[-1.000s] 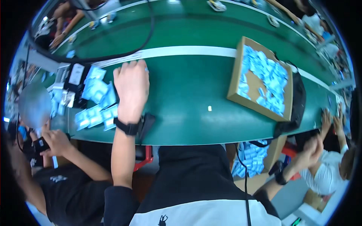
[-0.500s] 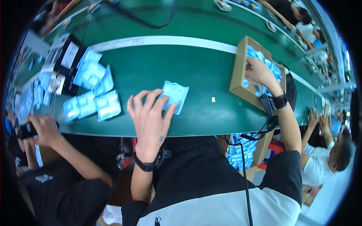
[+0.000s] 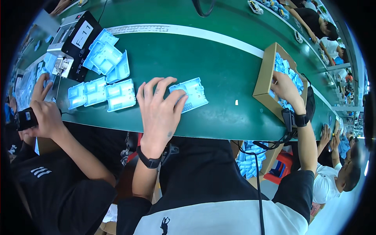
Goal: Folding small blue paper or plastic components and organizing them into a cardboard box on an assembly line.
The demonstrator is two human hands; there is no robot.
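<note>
My left hand (image 3: 160, 113) is open over the green bench, fingers spread. Its thumb and index finger lie over the left edge of a light-blue molded plastic cover (image 3: 192, 94). Over on the right, my right hand (image 3: 288, 90) reaches into a cardboard box (image 3: 264, 80) holding many small light-blue plastic pieces (image 3: 295, 76). The fingers of that hand curl down among the pieces, and their tips are hidden. Further left lie several similar covers: a row (image 3: 120, 95) near the bench edge and a stack (image 3: 103, 56) behind it.
A black and silver machine (image 3: 74, 43) stands behind the stacked covers. A co-worker's hand (image 3: 45, 113) is at the far left. Black cables (image 3: 256, 164) hang by my right side, above a carton of blue parts (image 3: 250, 158). A small white scrap (image 3: 236, 102) lies on the bench.
The view has shifted slightly. The cover by my left hand has turned and now lies more sideways. My right hand remains in the box.
</note>
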